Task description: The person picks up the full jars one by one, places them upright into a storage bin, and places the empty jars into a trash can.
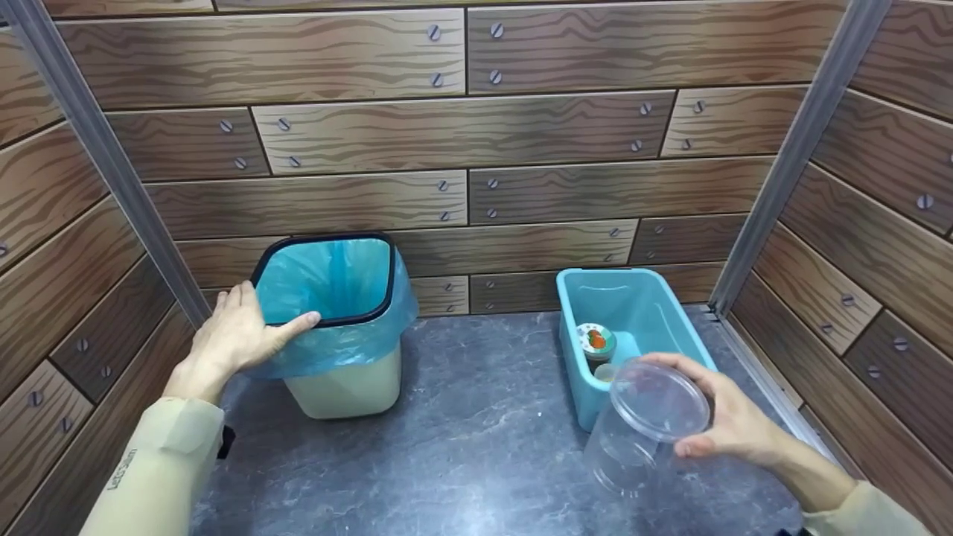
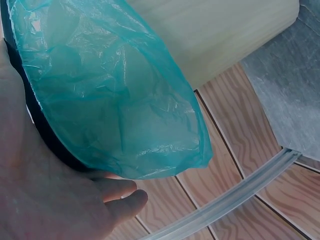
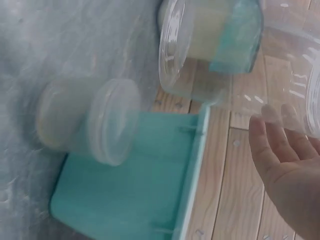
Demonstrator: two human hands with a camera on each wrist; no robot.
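A cream waste bin (image 1: 350, 387) with a black rim and a teal bag (image 2: 115, 100) stands at the back left. My left hand (image 1: 234, 335) rests against its near left corner, fingers straight, thumb lying over the rim. My right hand (image 1: 733, 424) grips a clear plastic container (image 1: 644, 428) by its lidded end, tilted, in front of a teal tub (image 1: 663, 313). In the right wrist view the clear container (image 3: 220, 50) sits above my right hand's fingers (image 3: 277, 150), with the teal tub (image 3: 130, 195) behind it.
Inside the tub lies a small jar (image 1: 595, 340) with a red and orange picture on its lid, and another small item beside it. A second translucent lidded container (image 3: 85, 125) shows by the tub wall. Wood-pattern walls enclose a grey floor (image 1: 476, 447).
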